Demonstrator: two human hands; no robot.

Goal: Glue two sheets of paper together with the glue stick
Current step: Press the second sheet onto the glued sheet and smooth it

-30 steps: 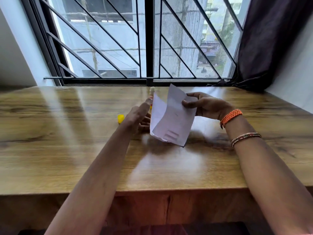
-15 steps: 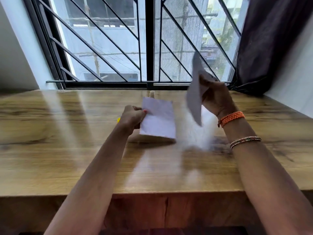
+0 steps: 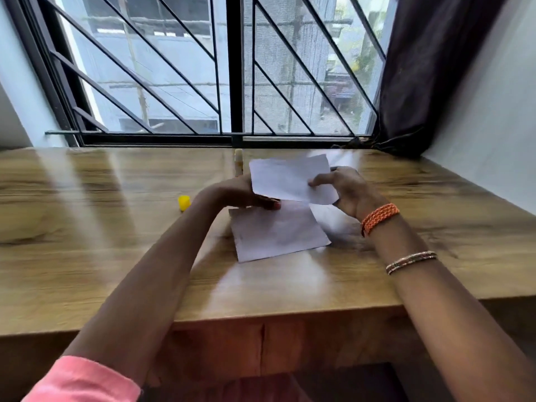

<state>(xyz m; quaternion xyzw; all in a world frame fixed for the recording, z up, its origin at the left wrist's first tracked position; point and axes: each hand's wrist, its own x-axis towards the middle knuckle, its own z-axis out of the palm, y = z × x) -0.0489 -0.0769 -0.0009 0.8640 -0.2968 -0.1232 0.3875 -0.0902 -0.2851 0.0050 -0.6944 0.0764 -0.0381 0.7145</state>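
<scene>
One white sheet of paper (image 3: 275,232) lies flat on the wooden table (image 3: 87,242). My left hand (image 3: 232,195) rests on its far left corner, fingers flat. A second white sheet (image 3: 285,178) is held just above it by my right hand (image 3: 345,190), thumb on top, and its near edge overlaps the lower sheet's far edge. The left hand also touches this upper sheet's left edge. The glue stick (image 3: 238,161) stands upright, uncapped, behind the sheets near the window. Its yellow cap (image 3: 184,202) lies on the table left of my left hand.
A barred window (image 3: 232,82) runs along the table's far edge. A dark curtain (image 3: 429,68) hangs at the right corner beside a white wall. The table's front edge is close to my body.
My right hand has brought its sheet down from upright by the window to just above the other sheet. The left-hand sheet now lies flat on the table, nearer to me.
</scene>
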